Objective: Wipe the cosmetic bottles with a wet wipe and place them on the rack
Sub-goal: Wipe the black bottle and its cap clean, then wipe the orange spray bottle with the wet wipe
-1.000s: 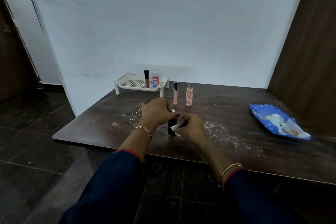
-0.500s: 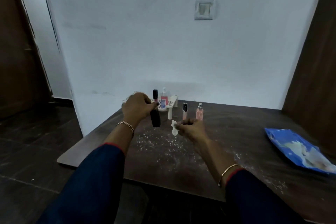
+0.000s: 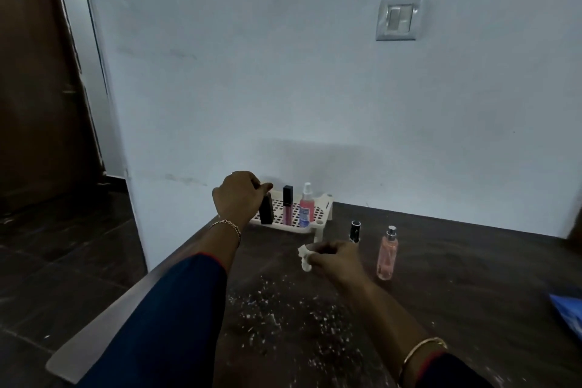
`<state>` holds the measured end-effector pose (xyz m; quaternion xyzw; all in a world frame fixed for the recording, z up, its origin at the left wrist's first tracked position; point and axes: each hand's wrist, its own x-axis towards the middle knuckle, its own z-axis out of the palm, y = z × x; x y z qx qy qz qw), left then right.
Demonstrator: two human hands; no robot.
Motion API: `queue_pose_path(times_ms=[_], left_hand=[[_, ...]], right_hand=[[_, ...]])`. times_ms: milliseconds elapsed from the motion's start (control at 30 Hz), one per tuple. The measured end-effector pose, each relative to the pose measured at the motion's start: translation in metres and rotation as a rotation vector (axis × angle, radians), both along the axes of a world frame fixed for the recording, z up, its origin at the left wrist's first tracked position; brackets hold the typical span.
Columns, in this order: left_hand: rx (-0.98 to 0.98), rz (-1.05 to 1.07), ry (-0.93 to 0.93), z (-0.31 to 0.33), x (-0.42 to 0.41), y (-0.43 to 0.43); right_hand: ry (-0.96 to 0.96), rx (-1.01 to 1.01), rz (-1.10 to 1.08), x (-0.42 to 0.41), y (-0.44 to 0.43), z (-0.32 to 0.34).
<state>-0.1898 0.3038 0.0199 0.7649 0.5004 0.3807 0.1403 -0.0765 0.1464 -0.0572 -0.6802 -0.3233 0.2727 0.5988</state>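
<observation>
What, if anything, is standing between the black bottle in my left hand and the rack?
Nothing visible. The left hand holds the black bottle right at the left part of the rack. The lip gloss and spray bottle stand further right on it, apart from the black bottle.

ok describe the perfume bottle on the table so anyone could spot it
Find the white rack at the back of the dark table; two bottles stand on the table to its right. The perfume bottle is the right one: clear, pale pink, silver sprayer, unlike its black-capped neighbour.
</observation>
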Motion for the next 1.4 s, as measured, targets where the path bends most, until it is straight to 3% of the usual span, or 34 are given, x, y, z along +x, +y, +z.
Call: queue_pose_path(times_ms=[267, 500, 933, 1167, 1400], left_hand=[[-0.003, -0.072, -0.067, -0.021, 0.029, 0.035], [-0.014, -0.066, 0.048, -0.033, 0.041, 0.042], [-0.001, -0.103, 0.092, -0.019, 0.031, 0.032], [0.058, -0.323, 0.036, 0.008, 0.034, -0.020], [0.108, -0.527, 0.198, 0.009, 0.070, -0.086]], right_hand=[[0.063, 0.010, -0.015, 0.011, 0.021, -0.021], [0.057, 0.095, -0.062, 0.014, 0.028, -0.029], [0.088, 0.108, -0.007, 0.003, 0.006, -0.025], [0.064, 0.084, -0.049, 0.008, -0.042, -0.018], [0.059, 0.102, -0.143, 0.031, -0.092, -0.012]])
